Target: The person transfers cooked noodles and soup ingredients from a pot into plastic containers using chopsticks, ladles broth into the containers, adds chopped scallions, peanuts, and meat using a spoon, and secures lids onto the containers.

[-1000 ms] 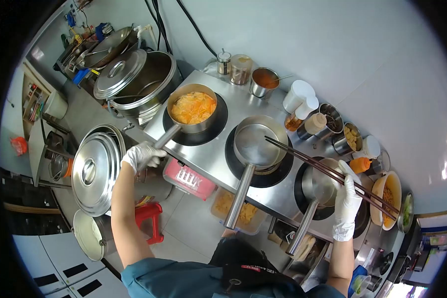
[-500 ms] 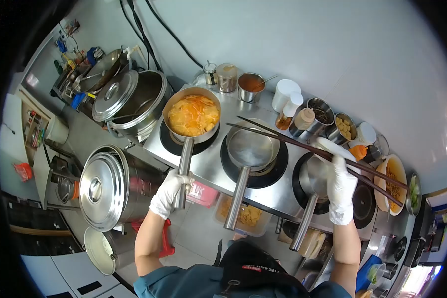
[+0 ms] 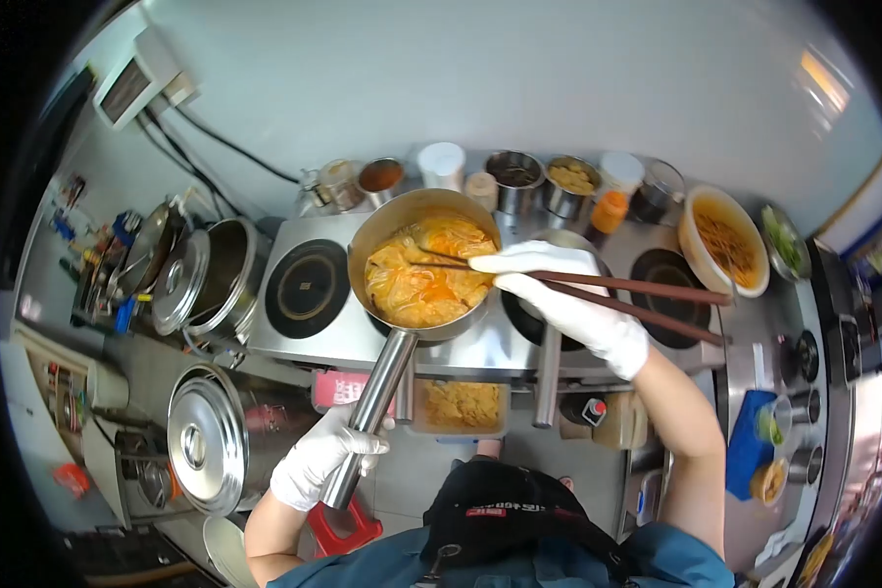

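My left hand (image 3: 328, 453), in a white glove, grips the long metal handle (image 3: 374, 392) of a saucepan. This saucepan (image 3: 358, 257) holds orange-yellow, soupy food (image 3: 429, 279) and hangs over the middle burner, largely hiding another pan whose handle (image 3: 405, 387) shows below. In my gloved right hand (image 3: 573, 302) is a pair of long dark-brown chopsticks (image 3: 652, 288). Their thin tips reach into the food. Behind my right hand a third pan, with its handle (image 3: 547, 387) toward me, is partly covered.
A bare burner (image 3: 307, 288) lies left of the saucepan, another (image 3: 670, 294) to the right. Seasoning containers, including an orange-capped bottle (image 3: 610, 211), line the wall. A noodle-filled bowl (image 3: 691, 230) stands right. Large lidded pots (image 3: 206, 441) stand left; a food tub (image 3: 461, 404) sits below the counter.
The saucepan has left the left burner and moved right, over the middle one. The chopsticks have swung left and down into its food. My view has turned and shifted.
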`<state>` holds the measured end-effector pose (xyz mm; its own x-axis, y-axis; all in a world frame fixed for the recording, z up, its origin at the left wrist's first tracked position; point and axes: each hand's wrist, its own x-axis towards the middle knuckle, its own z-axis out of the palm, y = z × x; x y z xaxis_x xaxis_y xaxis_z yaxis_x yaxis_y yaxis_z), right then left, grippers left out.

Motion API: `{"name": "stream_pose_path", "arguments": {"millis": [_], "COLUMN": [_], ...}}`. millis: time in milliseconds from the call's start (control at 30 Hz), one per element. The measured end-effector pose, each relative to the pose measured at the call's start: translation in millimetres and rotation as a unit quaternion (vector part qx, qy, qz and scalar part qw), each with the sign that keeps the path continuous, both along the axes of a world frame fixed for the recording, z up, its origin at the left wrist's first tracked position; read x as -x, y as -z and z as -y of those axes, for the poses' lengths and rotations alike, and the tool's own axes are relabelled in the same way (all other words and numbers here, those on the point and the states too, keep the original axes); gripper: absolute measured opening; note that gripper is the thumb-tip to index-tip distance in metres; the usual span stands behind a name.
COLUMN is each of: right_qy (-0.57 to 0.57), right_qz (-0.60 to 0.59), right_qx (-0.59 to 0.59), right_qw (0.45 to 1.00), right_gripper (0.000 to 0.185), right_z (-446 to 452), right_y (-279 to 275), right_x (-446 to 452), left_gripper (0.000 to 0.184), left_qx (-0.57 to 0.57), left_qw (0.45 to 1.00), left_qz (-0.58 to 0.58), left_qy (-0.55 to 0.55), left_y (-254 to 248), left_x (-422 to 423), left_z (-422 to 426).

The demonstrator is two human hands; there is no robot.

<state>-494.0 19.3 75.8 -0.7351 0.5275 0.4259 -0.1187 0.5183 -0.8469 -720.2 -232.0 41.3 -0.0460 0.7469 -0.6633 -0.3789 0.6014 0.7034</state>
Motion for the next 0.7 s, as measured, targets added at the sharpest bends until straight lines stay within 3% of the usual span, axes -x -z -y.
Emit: {"name": "stream_pose_path", "arguments": {"millis": [200,267,433,533,700], "right_qy": [0.178,0.187,0.161,0.165,0.326], "right_qz": [-0.025,-0.045,-0.044,-0.056,-0.028], "right_qx": [0.064,0.058,0.047,0.098,0.103], "right_qw": [0.982,0.980,0.985,0.980,0.939], "right_gripper": [0.020,0.020,0.028,0.027,0.020], "right_z": [34,45,69,73,100], "right_y": [-46,-47,-25,-5,-10], "right_x": [-181,-232,-325,-383,-512], "left_gripper": [0.033,0.034,0.034,0.034,0.033], "left_qx": [-0.001,-0.010,-0.024,-0.025,-0.007], "left_qw": [0.989,0.979,0.959,0.939,0.909], "left_qz": [-0.036,-0.054,-0.043,-0.031,0.007], "left_qy": [0.146,0.195,0.279,0.343,0.417], "left_y": [-3,-1,5,7,25], "left_x": [-85,-118,-212,-267,-347], "left_z": [-24,-32,-50,-58,-65]}}
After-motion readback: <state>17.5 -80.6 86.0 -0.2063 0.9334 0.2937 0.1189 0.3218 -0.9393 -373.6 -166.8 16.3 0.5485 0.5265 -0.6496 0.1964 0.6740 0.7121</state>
